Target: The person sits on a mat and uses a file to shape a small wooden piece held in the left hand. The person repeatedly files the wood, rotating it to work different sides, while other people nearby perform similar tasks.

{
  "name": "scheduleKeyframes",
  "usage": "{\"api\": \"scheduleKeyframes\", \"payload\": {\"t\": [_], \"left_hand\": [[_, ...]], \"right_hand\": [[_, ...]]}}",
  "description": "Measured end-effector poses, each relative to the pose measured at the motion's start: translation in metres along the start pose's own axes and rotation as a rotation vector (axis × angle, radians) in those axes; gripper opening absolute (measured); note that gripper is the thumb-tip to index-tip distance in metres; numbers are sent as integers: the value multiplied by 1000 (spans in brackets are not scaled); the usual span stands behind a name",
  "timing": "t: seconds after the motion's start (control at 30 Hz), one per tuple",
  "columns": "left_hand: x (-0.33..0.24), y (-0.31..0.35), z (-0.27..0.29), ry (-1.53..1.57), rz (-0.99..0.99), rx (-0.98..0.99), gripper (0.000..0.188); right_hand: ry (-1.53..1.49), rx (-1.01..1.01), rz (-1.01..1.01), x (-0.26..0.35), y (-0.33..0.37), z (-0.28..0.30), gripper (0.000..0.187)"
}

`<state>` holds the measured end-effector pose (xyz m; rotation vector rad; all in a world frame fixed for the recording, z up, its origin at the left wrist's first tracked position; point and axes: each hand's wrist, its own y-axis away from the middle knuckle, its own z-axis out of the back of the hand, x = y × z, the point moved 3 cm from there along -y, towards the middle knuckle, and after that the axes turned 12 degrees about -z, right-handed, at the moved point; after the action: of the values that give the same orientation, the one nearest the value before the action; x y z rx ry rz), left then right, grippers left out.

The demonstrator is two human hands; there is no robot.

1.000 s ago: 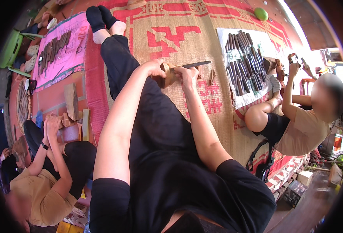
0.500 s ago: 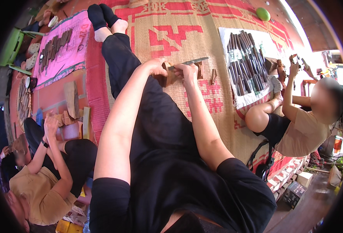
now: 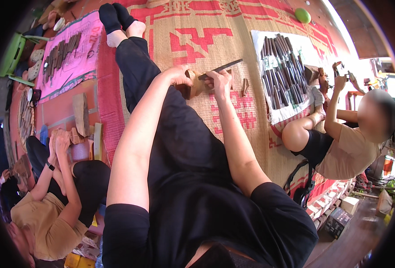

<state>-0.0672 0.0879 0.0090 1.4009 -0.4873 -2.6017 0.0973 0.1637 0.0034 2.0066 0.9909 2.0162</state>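
A brown block of carved wood point(image 3: 192, 88) rests by my thigh on the woven mat, and my left hand point(image 3: 179, 77) is closed around its left side. My right hand point(image 3: 220, 80) grips a long, narrow, dark hand tool point(image 3: 228, 66), flat like a file, though its exact kind is hard to make out. One end of the tool is at the wood; its other end points up and to the right, free of both hands. A small brown wooden piece point(image 3: 245, 87) lies on the mat just right of my right hand.
A white sheet point(image 3: 275, 115) at right holds rows of dark-handled tools point(image 3: 287, 71); a pink sheet point(image 3: 88, 53) at left carries more. Co-workers sit on both sides, the right one point(image 3: 349, 147) close to the white sheet. A wood block point(image 3: 81, 114) stands at left.
The dark tool has tilted more steeply, its free end rising and shifting slightly right. My right hand has moved a little to the right, while my left hand stays at the wood.
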Motion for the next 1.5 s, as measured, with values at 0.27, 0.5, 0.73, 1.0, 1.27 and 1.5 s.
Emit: {"api": "scheduleKeyframes", "payload": {"t": [0.27,0.5,0.73,1.0,1.27,1.5], "left_hand": [[-4,2,2,-85,-2,-3,76],[1,0,-1,-91,3,-21,75],[10,1,-9,-46,-4,10,73],[9,-4,-2,-57,5,-10,70],[7,-4,-3,-127,-16,-36,72],[9,-3,-1,-67,21,1,74]], "right_hand": [[55,40,116,1,3,-1,9],[-34,105,-45,9,-3,2,6],[24,43,-210,0,7,-5,12],[-9,59,-193,7,6,-19,11],[164,-13,-104,9,-8,-7,12],[272,-78,-145,8,-15,1,13]]}}
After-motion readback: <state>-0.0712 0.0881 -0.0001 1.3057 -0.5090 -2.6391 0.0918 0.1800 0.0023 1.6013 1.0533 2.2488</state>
